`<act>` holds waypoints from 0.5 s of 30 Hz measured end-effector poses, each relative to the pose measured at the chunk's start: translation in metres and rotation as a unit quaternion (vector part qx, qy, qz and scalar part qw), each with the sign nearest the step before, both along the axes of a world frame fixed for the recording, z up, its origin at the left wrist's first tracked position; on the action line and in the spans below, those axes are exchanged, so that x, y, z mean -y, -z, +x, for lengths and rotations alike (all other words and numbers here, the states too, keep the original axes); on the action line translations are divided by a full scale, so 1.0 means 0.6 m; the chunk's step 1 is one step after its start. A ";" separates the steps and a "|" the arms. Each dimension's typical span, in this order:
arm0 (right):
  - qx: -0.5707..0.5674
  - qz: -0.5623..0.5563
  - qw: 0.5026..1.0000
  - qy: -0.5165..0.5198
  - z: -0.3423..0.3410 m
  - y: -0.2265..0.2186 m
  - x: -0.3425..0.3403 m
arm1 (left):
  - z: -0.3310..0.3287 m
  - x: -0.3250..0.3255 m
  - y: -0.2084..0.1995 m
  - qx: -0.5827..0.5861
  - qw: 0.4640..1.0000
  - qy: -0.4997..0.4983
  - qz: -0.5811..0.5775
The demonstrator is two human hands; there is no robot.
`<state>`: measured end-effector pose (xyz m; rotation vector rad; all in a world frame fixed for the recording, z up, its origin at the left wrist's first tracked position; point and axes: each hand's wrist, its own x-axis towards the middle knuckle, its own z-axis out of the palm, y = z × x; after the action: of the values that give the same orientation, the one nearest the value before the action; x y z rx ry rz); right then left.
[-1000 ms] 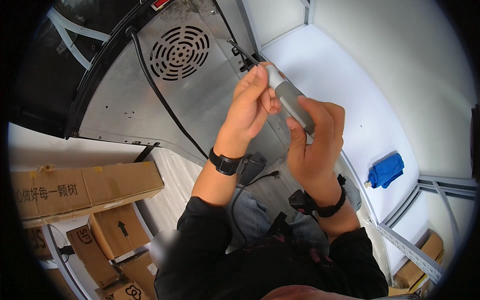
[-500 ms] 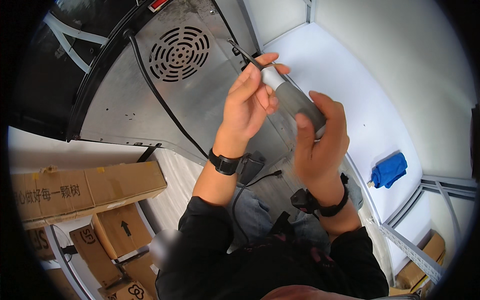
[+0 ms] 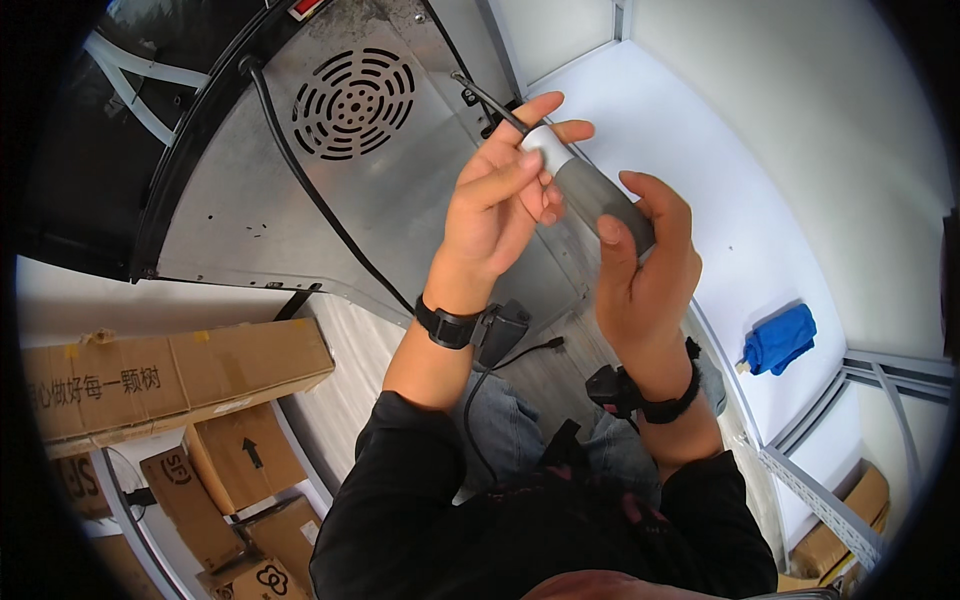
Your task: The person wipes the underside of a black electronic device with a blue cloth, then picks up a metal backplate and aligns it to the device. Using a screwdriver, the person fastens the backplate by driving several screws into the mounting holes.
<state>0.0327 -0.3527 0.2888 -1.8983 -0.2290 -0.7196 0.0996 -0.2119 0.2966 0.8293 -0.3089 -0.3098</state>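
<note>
A large silver metal panel [image 3: 230, 180] with a round pattern of dark slots fills the upper left, seen from above. A white surface [image 3: 720, 180] runs down the right side. At lower left a long cardboard carton [image 3: 230, 365] lies above several smaller brown boxes [image 3: 245, 430]. A thick black cord [image 3: 319, 206] curves down across the panel. In the middle are the person's bare hands, reaching up from black sleeves. The left hand [image 3: 490, 210] holds the white collar of a grey-handled tool, thumb on the near side, two fingers stretched out beyond it. The right hand [image 3: 650, 270] cups the butt end, its thumb on the handle; whether it grips firmly cannot be told. The grey-handled tool [image 3: 598, 190] slants up and left in front of the panel's right edge, its thin dark shaft [image 3: 490, 98] pointing that way; contact at the tip is unclear. A blue cloth [image 3: 780, 340] lies bunched on the white surface.
</note>
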 end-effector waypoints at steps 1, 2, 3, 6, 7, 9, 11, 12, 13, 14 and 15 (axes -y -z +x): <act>-0.001 0.005 1.000 -0.006 0.001 -0.002 0.002 | -0.003 0.006 -0.002 -0.017 1.000 -0.017 0.000; -0.002 0.010 1.000 -0.012 0.002 -0.004 0.004 | -0.005 0.009 -0.004 -0.033 0.999 -0.034 0.001; 0.026 0.008 0.999 -0.021 0.002 -0.014 0.003 | -0.003 0.004 0.004 -0.009 1.000 -0.016 -0.023; 0.103 0.007 0.993 -0.059 0.008 -0.010 0.002 | 0.009 -0.015 0.039 0.035 0.997 0.005 -0.062; 0.120 -0.022 0.991 -0.051 0.007 -0.012 0.003 | 0.012 -0.018 0.046 0.030 0.998 -0.009 -0.053; 0.120 -0.048 0.991 -0.030 0.003 -0.012 0.005 | 0.011 -0.012 0.040 0.016 0.999 -0.030 -0.041; 0.086 -0.040 0.995 -0.009 0.000 -0.009 0.004 | 0.006 -0.002 0.026 -0.004 0.998 -0.046 -0.034; 0.064 -0.035 0.997 -0.011 0.000 -0.009 0.006 | 0.002 0.001 0.016 -0.008 0.998 -0.038 -0.040; 0.042 -0.031 0.999 -0.014 0.002 -0.009 0.009 | -0.003 0.004 0.007 -0.012 0.998 -0.030 -0.045; 0.031 -0.025 0.999 -0.022 0.002 -0.011 0.008 | -0.006 0.005 0.001 -0.016 0.998 -0.024 -0.049; 0.020 -0.019 0.999 -0.030 0.001 -0.013 0.008 | -0.006 0.003 0.001 -0.007 0.999 -0.029 -0.039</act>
<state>0.0335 -0.3578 0.2968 -1.9065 -0.3254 -0.7175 0.0961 -0.2138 0.2959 0.7574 -0.2811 -0.2486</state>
